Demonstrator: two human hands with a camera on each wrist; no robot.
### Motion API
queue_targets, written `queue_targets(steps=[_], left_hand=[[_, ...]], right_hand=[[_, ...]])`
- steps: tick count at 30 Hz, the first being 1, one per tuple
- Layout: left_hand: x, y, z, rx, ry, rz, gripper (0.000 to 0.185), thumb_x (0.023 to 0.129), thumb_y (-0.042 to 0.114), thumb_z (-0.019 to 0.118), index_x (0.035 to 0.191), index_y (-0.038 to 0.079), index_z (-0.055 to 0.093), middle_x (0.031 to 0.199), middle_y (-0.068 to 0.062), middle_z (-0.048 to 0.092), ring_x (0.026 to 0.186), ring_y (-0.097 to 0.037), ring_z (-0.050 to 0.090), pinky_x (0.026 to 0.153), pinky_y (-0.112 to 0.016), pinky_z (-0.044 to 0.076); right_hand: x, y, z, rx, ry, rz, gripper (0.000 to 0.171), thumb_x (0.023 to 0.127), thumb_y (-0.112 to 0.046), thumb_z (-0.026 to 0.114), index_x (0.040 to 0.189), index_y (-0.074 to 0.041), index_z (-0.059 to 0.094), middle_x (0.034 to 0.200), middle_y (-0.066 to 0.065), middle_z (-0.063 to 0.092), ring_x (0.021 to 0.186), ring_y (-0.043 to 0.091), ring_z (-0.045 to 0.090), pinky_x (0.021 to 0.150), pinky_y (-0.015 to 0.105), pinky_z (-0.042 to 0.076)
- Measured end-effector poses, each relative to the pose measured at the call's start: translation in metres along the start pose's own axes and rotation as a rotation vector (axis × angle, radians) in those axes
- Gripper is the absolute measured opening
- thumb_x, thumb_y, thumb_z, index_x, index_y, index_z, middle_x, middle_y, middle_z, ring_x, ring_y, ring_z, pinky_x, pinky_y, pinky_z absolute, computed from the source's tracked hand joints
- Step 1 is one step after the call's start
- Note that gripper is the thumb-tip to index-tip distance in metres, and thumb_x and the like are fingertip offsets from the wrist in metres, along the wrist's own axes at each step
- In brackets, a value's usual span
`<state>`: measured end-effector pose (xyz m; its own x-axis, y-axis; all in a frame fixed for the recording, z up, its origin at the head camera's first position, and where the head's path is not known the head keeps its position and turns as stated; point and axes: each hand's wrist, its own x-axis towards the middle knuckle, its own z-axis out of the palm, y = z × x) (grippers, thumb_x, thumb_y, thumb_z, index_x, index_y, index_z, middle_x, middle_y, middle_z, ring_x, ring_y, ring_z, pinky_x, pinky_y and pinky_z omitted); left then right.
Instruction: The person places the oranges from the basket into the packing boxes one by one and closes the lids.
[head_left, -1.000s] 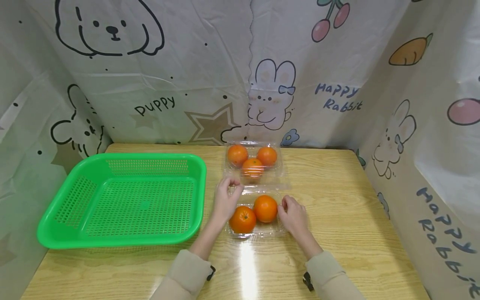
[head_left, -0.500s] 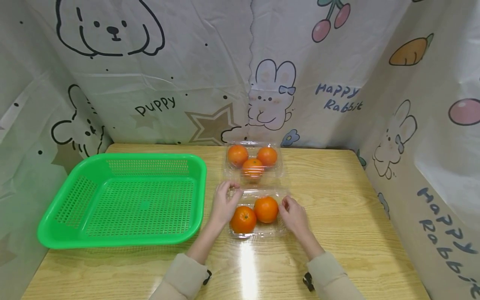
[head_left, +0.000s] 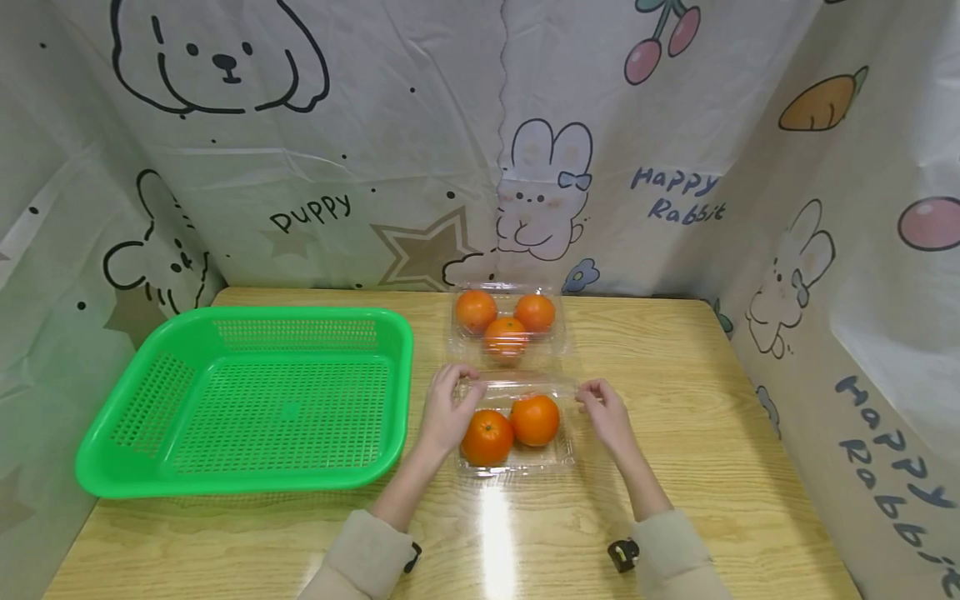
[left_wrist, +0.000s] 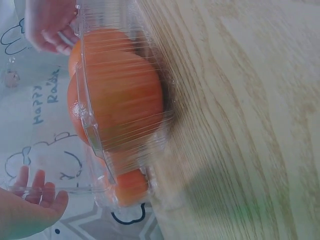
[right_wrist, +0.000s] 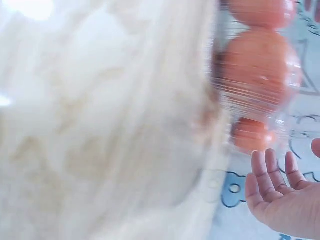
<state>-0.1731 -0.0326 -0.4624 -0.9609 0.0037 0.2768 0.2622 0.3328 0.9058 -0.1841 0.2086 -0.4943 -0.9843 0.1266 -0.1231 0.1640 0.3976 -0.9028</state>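
Two oranges [head_left: 487, 438] sit in the near clear plastic box [head_left: 551, 461], whose clear lid [head_left: 528, 379] is raised at the back. My left hand [head_left: 446, 412] holds the left end of the lid; in the left wrist view its fingers [left_wrist: 37, 181] overlap the lid's edge. My right hand [head_left: 609, 417] is by the lid's right end. In the right wrist view its fingers [right_wrist: 270, 171] are spread and loosely straight, with nothing between them.
Behind stands a second clear plastic box [head_left: 457, 346] with three oranges [head_left: 506, 337]. A green plastic basket [head_left: 243, 483] takes up the left of the wooden table [head_left: 675, 400]. Printed cloth walls [head_left: 420, 150] enclose the table.
My right hand has moved off the orange's right side, up and outward to the lid's right end. My left hand dipped slightly toward me; the lid shifted a little.
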Motion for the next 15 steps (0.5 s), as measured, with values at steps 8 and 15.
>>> queue_targets(steps=[8, 15], left_hand=[[-0.002, -0.001, 0.000, 0.009, -0.017, 0.003, 0.022, 0.082, 0.015, 0.059, 0.097, -0.001, 0.059, 0.102, -0.015, 0.059, 0.103, -0.030, 0.049, 0.094, -0.046, 0.037], [-0.006, -0.003, -0.001, 0.036, -0.031, 0.022, 0.021, 0.083, 0.016, 0.059, 0.097, 0.001, 0.059, 0.102, -0.013, 0.059, 0.105, -0.029, 0.049, 0.095, -0.047, 0.036]], right_hand=[[-0.007, -0.023, -0.011, 0.137, -0.002, -0.023, 0.034, 0.096, -0.023, 0.041, 0.117, 0.001, 0.051, 0.114, 0.020, 0.056, 0.095, 0.017, 0.054, 0.091, 0.044, 0.040], [-0.021, -0.040, -0.011, 0.141, -0.065, -0.115, 0.039, 0.095, -0.026, 0.046, 0.120, 0.003, 0.052, 0.122, 0.020, 0.053, 0.111, 0.028, 0.050, 0.096, 0.041, 0.038]])
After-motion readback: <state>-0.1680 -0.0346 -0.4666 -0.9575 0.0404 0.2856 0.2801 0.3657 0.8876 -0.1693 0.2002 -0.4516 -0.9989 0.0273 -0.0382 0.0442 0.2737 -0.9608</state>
